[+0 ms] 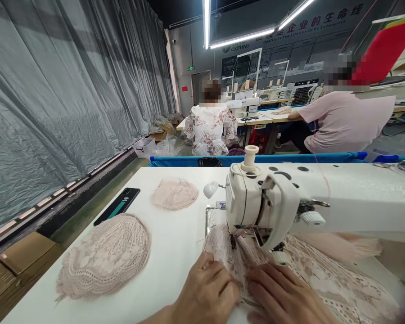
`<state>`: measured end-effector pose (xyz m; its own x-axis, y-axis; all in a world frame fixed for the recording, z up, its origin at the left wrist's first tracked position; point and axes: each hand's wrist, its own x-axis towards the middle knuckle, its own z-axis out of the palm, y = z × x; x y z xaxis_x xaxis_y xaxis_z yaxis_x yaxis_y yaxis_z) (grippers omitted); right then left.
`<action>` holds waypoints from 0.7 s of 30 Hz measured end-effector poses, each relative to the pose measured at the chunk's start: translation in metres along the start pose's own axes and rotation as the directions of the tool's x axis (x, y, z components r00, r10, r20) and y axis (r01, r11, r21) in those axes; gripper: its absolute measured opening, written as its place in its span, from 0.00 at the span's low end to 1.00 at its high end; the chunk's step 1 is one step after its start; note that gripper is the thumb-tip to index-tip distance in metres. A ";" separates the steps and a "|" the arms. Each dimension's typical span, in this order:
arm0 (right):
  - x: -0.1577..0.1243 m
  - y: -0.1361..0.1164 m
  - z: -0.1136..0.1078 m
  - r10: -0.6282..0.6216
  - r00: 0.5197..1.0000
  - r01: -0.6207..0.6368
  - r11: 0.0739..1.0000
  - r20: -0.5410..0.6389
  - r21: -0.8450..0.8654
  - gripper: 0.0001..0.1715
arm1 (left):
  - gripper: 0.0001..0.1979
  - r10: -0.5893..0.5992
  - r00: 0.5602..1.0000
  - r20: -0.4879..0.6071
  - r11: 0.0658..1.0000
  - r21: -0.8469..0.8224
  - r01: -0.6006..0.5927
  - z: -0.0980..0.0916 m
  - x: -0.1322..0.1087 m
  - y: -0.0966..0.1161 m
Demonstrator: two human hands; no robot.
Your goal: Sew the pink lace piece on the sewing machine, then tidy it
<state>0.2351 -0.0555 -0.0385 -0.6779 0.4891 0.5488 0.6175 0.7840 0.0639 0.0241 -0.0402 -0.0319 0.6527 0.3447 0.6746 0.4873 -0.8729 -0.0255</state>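
Note:
White-bodied and heavy, a sewing machine point(249, 193) stands before me, with pinkish-beige lace fabric point(219, 240) gathered under its needle area. My left hand point(207, 288) is closed on the lace at the near left, fingers curled and thumb toward the machine. To its right, my right hand point(286, 292) grips the same lace with its fingers bent together; its thumb is mostly hidden. More lace spreads to the right beneath the machine arm. The exact needle point is hidden behind the machine head.
On the white table point(175, 238), a rounded lace pile point(104, 256) lies left, near a dark phone point(118, 206). A smaller beige fabric piece point(174, 194) lies farther back. Cardboard boxes point(23, 265) stand on the floor left. Two people sit at the tables ahead.

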 end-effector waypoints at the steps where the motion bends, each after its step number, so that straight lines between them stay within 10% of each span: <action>1: 0.001 0.001 -0.004 -0.002 1.000 0.002 1.000 0.007 0.012 0.13 | 0.15 -0.022 1.000 -0.007 1.000 -0.008 0.022 -0.001 0.002 0.001; 21: 0.013 0.000 -0.018 0.038 0.991 -0.025 0.995 -0.132 0.097 0.21 | 0.16 -0.112 0.990 -0.082 0.987 0.108 0.121 0.001 0.019 0.011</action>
<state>0.2339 -0.0558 -0.0161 -0.5954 0.4636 0.6562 0.5924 0.8050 -0.0312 0.0425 -0.0433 -0.0206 0.5442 0.4110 0.7313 0.6225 -0.7822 -0.0236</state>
